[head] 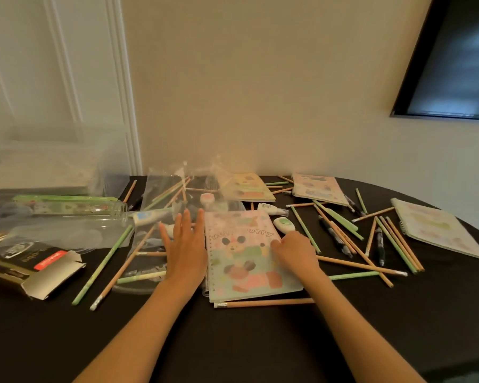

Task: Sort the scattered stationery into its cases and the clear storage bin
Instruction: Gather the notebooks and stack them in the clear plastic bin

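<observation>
- Plainly, the head view shows the sorting hardly begun: pencils [354,265], pens [380,246] and notebooks lie scattered over the dark table [233,341], and the clear bin [47,164] stands at the far left edge.
- The risk here is a careless lift — a pencil [263,303] touches the near edge of the pastel notebook [246,255], and a white correction tape [284,224] sits just beside its far right corner, so a quick pull could roll either toward the table edge.
- The left hand [186,244] hovers flat, fingers straight and spread, holding nothing, just beside the notebook's spiral edge and over crumpled plastic wrap [150,244].
- The right hand [293,252] rests on the notebook's right edge with fingers curled; whether they truly pinch the cover I cannot tell.
</observation>
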### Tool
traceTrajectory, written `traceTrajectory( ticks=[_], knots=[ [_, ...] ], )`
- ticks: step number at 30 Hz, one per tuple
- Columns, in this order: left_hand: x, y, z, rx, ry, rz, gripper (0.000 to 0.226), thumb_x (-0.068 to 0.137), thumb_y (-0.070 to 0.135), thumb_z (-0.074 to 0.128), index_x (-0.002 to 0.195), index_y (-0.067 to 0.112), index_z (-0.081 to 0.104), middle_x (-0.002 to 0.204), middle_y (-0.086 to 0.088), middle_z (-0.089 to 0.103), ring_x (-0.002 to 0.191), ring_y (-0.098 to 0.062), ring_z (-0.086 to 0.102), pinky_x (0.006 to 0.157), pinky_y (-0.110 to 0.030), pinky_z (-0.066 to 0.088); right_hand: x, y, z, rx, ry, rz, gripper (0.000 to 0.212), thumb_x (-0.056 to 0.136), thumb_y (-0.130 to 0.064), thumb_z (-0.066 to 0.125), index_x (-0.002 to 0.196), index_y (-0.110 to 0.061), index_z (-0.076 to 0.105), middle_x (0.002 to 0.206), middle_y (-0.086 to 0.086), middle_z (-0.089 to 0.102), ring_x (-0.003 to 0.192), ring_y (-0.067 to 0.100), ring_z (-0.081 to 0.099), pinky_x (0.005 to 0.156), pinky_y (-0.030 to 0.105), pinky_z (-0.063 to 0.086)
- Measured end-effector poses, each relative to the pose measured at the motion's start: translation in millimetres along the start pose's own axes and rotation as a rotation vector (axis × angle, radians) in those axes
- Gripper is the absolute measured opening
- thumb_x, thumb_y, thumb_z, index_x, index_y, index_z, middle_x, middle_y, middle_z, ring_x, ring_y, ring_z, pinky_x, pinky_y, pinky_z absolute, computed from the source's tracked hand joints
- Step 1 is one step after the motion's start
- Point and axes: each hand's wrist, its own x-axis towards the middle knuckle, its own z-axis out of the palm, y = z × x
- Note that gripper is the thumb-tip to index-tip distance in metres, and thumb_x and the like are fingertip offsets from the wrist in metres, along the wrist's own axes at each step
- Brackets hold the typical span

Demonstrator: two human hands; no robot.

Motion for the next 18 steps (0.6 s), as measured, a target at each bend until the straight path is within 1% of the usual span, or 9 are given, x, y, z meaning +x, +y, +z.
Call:
traceTrajectory(
  ticks=[2,3,5,7,9,12,15,16,18],
  knots=[
    [4,-1,4,0.013,-0.007,0.000,0.079,0.095,0.047,0.039,0.148,0.019,-0.013,0.156,-0.012,-0.010,0.143,-0.026,-0.014,0.110,-0.053,-0.015,4,-3,0,0.016,-0.029,0.013,0.024,0.092,-0.027,0.048,0.073,-0.012,0.050,0.074,0.002,0.051,0.066,0.014,0.049,0.053,0.022,0.035],
    [5,-2,7,0.022,-0.011,-0.002,0.079,0.095,0.048,0.039,0.148,0.019,-0.013,0.156,-0.012,-0.010,0.143,-0.027,-0.014,0.110,-0.053,-0.015,6,-6,0,0.017,-0.060,0.020,0.021,0.092,-0.028,0.049,0.083,-0.010,0.054,0.084,0.005,0.055,0.076,0.016,0.054,0.059,0.023,0.040],
    [7,-3,11,0.032,-0.008,0.002,0.079,0.095,0.047,0.039,0.148,0.019,-0.012,0.156,-0.013,-0.009,0.143,-0.028,-0.013,0.110,-0.054,-0.015,9,-12,-3,0.024,-0.120,0.059,0.035,0.089,-0.033,0.054,0.111,-0.007,0.054,0.111,0.010,0.056,0.104,0.024,0.054,0.083,0.030,0.046],
    [8,-4,12,0.028,-0.005,0.006,0.079,0.095,0.045,0.040,0.148,0.019,-0.012,0.156,-0.013,-0.009,0.143,-0.028,-0.013,0.110,-0.055,-0.014,11,-17,-9,0.117,-0.164,0.116,0.044,0.084,-0.034,0.059,0.118,-0.008,0.052,0.120,0.011,0.055,0.112,0.029,0.052,0.095,0.040,0.046],
    [8,-3,10,0.022,-0.021,0.008,0.078,0.095,0.047,0.038,0.148,0.020,-0.012,0.156,-0.013,-0.011,0.143,-0.028,-0.014,0.109,-0.054,-0.015,10,-22,-18,0.304,-0.197,0.130,0.025,0.084,-0.027,0.060,0.102,-0.009,0.056,0.109,0.011,0.063,0.101,0.029,0.061,0.090,0.041,0.051],
    [6,0,6,0.028,-0.034,0.010,0.074,0.096,0.046,0.036,0.148,0.020,-0.009,0.156,-0.013,-0.011,0.143,-0.029,-0.013,0.109,-0.054,-0.015,5,-26,-32,0.540,-0.345,0.112,0.005,0.094,-0.015,0.050,0.094,-0.013,0.055,0.091,0.009,0.066,0.080,0.023,0.065,0.074,0.037,0.054],
    [6,-2,4,0.049,0.010,0.002,0.069,0.097,0.017,0.039,0.149,0.022,-0.007,0.156,-0.013,-0.009,0.144,-0.029,-0.010,0.112,-0.056,-0.010,-2,-25,-45,0.619,-0.372,0.083,0.011,0.096,-0.007,0.046,0.105,-0.013,0.049,0.085,0.006,0.062,0.068,0.018,0.061,0.048,0.025,0.053],
    [6,-2,4,0.050,0.028,-0.010,0.072,0.096,0.008,0.039,0.149,0.023,-0.007,0.156,-0.013,-0.008,0.144,-0.029,-0.009,0.113,-0.056,-0.009,0,-20,-49,0.647,-0.329,0.093,0.016,0.096,-0.007,0.047,0.111,-0.012,0.048,0.085,0.006,0.061,0.067,0.018,0.060,0.044,0.023,0.050],
    [7,-3,6,0.019,0.064,-0.030,0.075,0.094,0.005,0.043,0.149,0.023,-0.006,0.156,-0.012,-0.005,0.144,-0.028,-0.006,0.113,-0.055,-0.007,1,-8,-55,0.757,-0.244,0.160,0.021,0.096,-0.010,0.048,0.116,-0.011,0.048,0.084,0.006,0.059,0.068,0.018,0.058,0.047,0.027,0.049]
  ],
)
